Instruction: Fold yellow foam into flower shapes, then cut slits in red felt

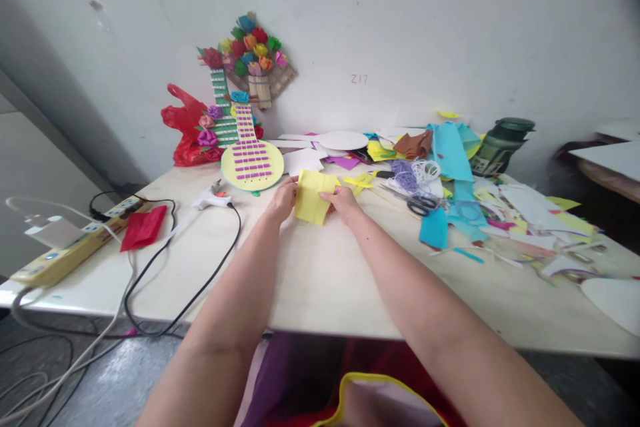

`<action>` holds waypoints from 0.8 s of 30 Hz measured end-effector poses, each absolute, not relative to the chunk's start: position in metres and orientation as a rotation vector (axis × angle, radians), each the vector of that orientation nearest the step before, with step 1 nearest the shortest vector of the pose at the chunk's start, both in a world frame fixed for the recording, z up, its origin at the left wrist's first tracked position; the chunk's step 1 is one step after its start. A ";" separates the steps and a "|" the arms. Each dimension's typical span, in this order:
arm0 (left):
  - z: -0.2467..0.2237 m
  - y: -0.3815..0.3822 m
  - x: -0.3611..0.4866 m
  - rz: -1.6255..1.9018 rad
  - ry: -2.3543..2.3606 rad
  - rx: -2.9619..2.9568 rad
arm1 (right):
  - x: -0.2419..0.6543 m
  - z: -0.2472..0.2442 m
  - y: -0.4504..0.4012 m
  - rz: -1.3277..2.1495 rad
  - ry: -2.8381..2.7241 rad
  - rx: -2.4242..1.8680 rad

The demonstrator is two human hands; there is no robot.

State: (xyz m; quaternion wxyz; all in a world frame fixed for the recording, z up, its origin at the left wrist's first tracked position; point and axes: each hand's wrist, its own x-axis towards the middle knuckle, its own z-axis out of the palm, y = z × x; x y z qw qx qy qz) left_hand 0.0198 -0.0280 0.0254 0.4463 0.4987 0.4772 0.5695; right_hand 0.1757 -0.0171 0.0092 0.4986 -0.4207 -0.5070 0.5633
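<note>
A yellow piece of paper (313, 199), looking like crepe paper with creases, is held up over the middle of the table. My left hand (285, 200) grips its left edge, fingers closed. At the right edge my right hand (345, 205) pinches it between thumb and fingers. Behind it lie yellow paper strips (361, 181). Just left of the hands stands a round yellow paper craft shaped like a banjo (254, 163), with purple bars across it. A white glue gun (213, 199) rests on the table left of my left hand.
A power strip (75, 250) with plugs and cords lies along the left, near a red paper packet (144, 228). Black-handled scissors (420, 203), string (425, 172), coloured paper scraps (530, 213) and a green bottle (501, 145) crowd the right. Paper flowers (253, 47) lean against the wall.
</note>
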 end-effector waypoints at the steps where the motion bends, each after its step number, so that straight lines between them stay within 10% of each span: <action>1: 0.026 -0.029 0.020 1.392 1.115 1.223 | 0.176 0.009 -0.017 1.360 -1.235 -1.026; 24: 0.017 -0.022 0.002 1.484 1.300 1.268 | 0.176 0.005 -0.013 1.364 -1.197 -1.014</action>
